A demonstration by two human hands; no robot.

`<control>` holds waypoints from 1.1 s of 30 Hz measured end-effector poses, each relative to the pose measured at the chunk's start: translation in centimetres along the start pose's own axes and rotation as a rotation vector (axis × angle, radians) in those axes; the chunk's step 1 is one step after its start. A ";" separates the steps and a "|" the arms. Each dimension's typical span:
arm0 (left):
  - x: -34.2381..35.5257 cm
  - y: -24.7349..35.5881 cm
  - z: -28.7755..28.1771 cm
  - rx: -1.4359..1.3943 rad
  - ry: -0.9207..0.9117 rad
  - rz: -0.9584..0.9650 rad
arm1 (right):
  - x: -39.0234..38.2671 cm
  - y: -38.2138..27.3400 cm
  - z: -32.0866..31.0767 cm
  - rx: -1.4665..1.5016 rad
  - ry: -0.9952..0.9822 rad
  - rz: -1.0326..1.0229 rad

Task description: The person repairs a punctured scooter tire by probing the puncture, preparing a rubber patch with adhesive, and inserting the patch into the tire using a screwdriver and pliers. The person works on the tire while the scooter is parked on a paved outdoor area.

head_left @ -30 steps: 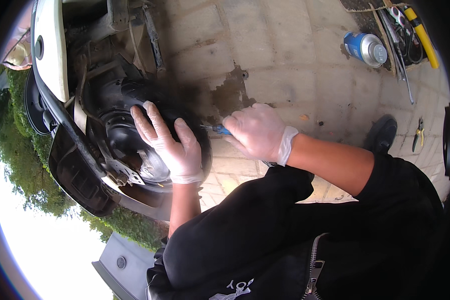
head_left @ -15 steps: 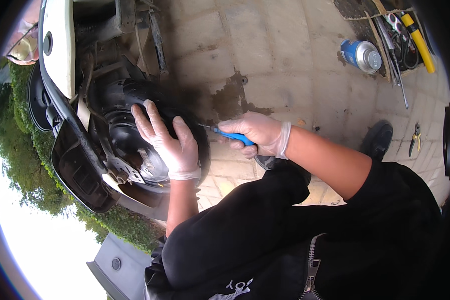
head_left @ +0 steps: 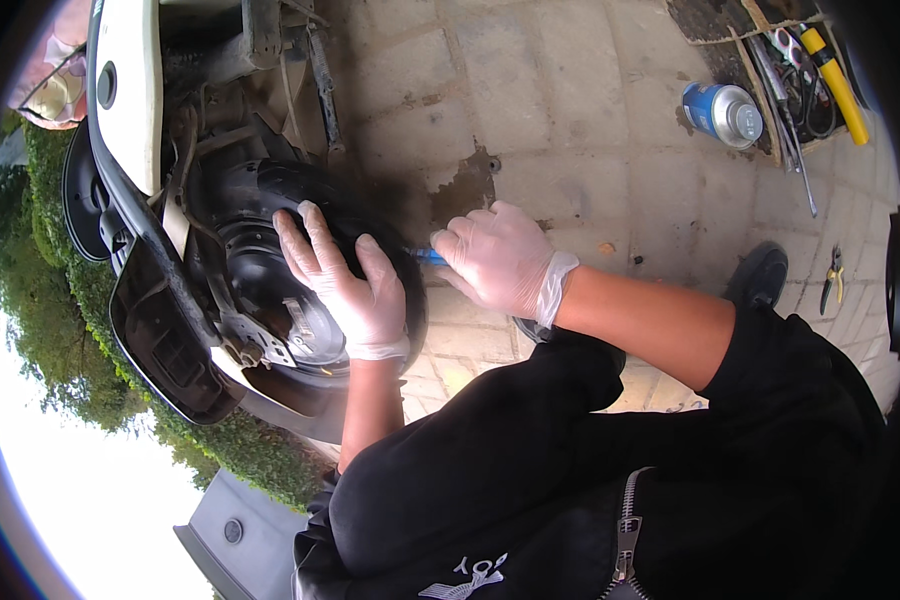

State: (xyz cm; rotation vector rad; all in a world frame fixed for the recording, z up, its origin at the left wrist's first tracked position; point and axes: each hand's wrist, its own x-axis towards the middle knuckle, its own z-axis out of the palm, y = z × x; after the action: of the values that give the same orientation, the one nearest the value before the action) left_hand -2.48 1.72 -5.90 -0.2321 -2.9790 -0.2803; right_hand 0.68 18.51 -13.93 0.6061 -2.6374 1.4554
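My left hand (head_left: 345, 280) in a translucent glove lies with fingers spread on the black tire (head_left: 275, 180) of a scooter wheel, over part of its dark hub (head_left: 250, 280). My right hand (head_left: 495, 260), also gloved, is closed round a blue-handled tool (head_left: 427, 256), probably a screwdriver, just right of my left hand. The tool points left into the tire's side; my fingers hide most of the handle, and its tip cannot be made out. The scooter's white body panel (head_left: 125, 120) and metal frame (head_left: 260, 40) rise above and left of the wheel.
A blue can (head_left: 720, 115) lies by a tool bag (head_left: 710, 20) holding a yellow-handled tool (head_left: 835, 85). Pliers (head_left: 832, 280) lie on the paving (head_left: 560, 100) near my shoe (head_left: 755, 275). Hedge (head_left: 60, 270) and a grey object (head_left: 230, 525) sit at left.
My right hand turned to show more of the blue handle, then turned back over it and moved slightly left. My left hand stays on the tire, shifted slightly right in view along with the scooter.
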 end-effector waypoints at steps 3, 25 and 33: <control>-0.3 0.3 -0.1 0.015 0.000 -0.030 | 0.6 1.3 -0.2 0.975 -0.504 0.730; -0.2 0.0 -0.1 0.037 -0.006 -0.023 | 0.0 0.9 -3.2 -0.027 -0.153 -0.021; -0.3 -0.4 0.3 0.031 0.021 -0.015 | 2.4 -1.0 -5.5 0.087 -0.409 0.107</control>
State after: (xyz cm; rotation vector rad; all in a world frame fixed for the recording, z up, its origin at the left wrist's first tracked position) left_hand -2.26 1.39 -6.34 -0.2016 -2.9630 -0.2360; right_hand -1.84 21.90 -9.55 0.8666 -2.9610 1.6349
